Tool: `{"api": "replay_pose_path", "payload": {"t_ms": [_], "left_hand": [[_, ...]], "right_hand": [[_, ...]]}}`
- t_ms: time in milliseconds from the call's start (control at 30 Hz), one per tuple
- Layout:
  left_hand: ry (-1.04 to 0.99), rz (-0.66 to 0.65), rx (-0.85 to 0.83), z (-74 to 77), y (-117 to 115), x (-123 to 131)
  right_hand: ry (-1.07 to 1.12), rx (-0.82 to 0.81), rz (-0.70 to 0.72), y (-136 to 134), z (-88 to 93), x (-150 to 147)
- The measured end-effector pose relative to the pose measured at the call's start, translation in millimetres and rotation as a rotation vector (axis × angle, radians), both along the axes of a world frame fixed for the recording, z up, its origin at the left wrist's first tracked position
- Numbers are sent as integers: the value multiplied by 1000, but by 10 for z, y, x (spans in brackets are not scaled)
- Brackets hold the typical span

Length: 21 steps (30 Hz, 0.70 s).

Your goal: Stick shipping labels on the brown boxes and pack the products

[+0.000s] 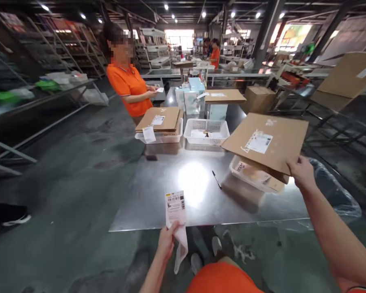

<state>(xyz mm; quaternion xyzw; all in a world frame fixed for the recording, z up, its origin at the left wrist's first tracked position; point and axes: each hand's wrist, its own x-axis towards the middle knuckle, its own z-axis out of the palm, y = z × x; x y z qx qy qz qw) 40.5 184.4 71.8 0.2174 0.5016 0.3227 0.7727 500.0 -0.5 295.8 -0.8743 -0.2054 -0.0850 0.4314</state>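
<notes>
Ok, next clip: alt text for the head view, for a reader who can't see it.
A person's left hand holds a barcoded paper label over a steel table, while the right hand holds a flat cardboard mailer above a white plastic basket. A co-worker in an orange shirt stands beyond the table, holding papers.

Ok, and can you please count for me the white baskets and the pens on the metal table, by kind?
White plastic baskets: 3
Black pen: 1
Total: 4
</notes>
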Motion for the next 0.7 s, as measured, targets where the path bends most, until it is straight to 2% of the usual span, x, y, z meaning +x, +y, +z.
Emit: {"api": "replay_pose_path", "payload": {"t_ms": [100, 133, 167, 200, 233, 300, 333, 400, 467, 533, 600, 700], "left_hand": [[3, -48, 78, 68, -330, -14], [8, -56, 111, 125, -460, -4], [20, -56, 148, 187, -594, 15], [38, -47, 186, 243, -726, 41], [58, -22, 224, 285, -857, 66], [112, 41, 285, 314, -1133, 87], [154, 79, 302, 306, -1295, 74], [245, 147, 305, 276, -1693, 19], [249, 188, 307, 266, -2179, -36], [119, 269, 367, 308, -2698, -60], [29, 435, 428, 400, -3201, -57], [204, 743, 381, 558, -3895, -19]], "right_hand": [[-187, -224, -78, -98, 157, -279], [-299, -256, -26, -38, 172, -430], [-385, -248, 96, 71, 162, -600], [-404, -206, 296, 221, 122, -788], [-336, -152, 559, 399, 50, -999], [-75, -100, 1117, 752, -184, -1493], [66, -127, 1358, 884, -334, -1767], [231, -253, 1701, 991, -658, -2309], [256, -437, 1913, 891, -966, -2769], [233, -552, 2082, 622, -1214, -3117], [243, -623, 2250, 218, -1381, -3368], [300, -731, 2478, -520, -1490, -3632]]}}
